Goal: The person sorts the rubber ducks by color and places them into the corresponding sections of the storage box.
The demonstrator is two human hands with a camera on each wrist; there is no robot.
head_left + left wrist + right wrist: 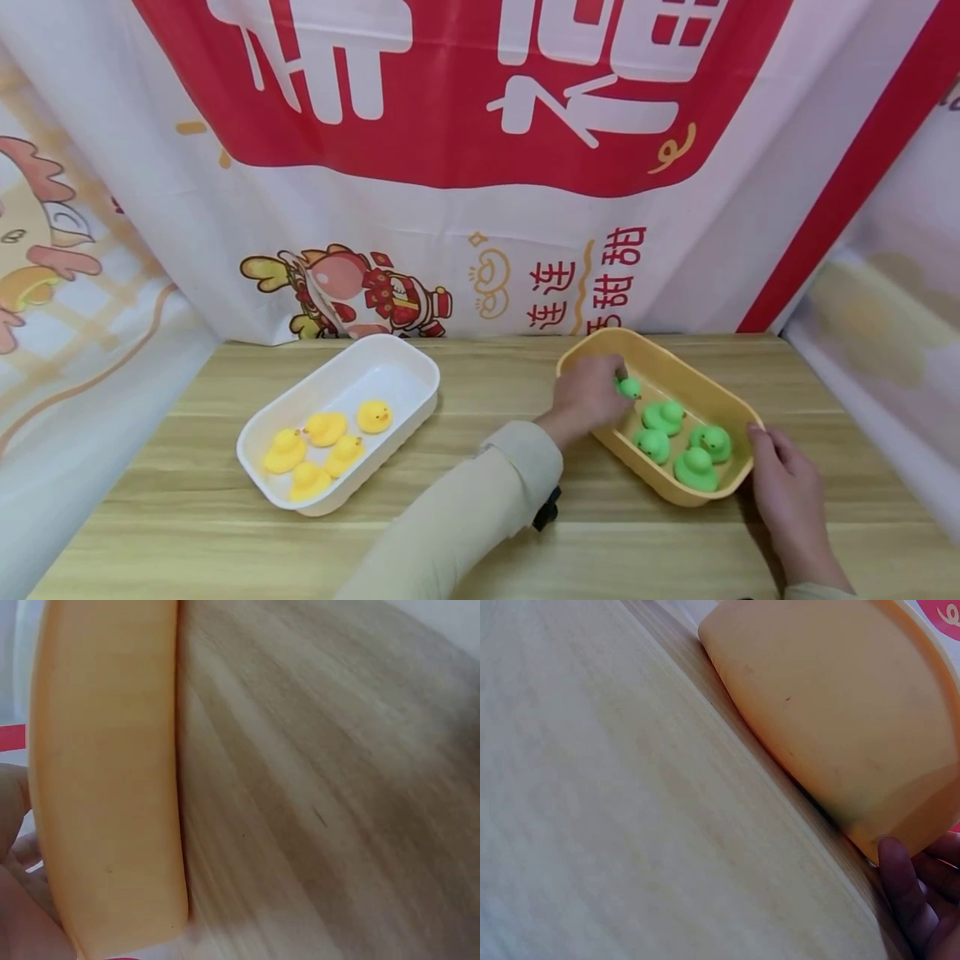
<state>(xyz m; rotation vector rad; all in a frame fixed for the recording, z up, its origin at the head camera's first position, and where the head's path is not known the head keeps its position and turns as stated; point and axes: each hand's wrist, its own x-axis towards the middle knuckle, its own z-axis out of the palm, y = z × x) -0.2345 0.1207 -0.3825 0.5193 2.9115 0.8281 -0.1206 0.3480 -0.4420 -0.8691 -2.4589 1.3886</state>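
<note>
In the head view, my left hand [592,392] reaches over the near rim into the orange-yellow tray [701,383]. Its curled fingers pinch a small green toy duck [628,388] at the tray's left end, partly covering it. Several more green toy ducks [663,417] sit in the same tray toward its right half. My right hand [789,487] grips the tray's right end, the thumb by the rim. In the right wrist view, a digit presses the outer wall of the tray [840,712]. The left wrist view shows mostly the tray's side [112,787], which hides much of that hand.
A white tray [258,446] with several yellow toy ducks [326,429] stands on the left of the wooden table [480,375]. A printed red and white cloth [450,208] hangs behind, with more printed cloth on both sides.
</note>
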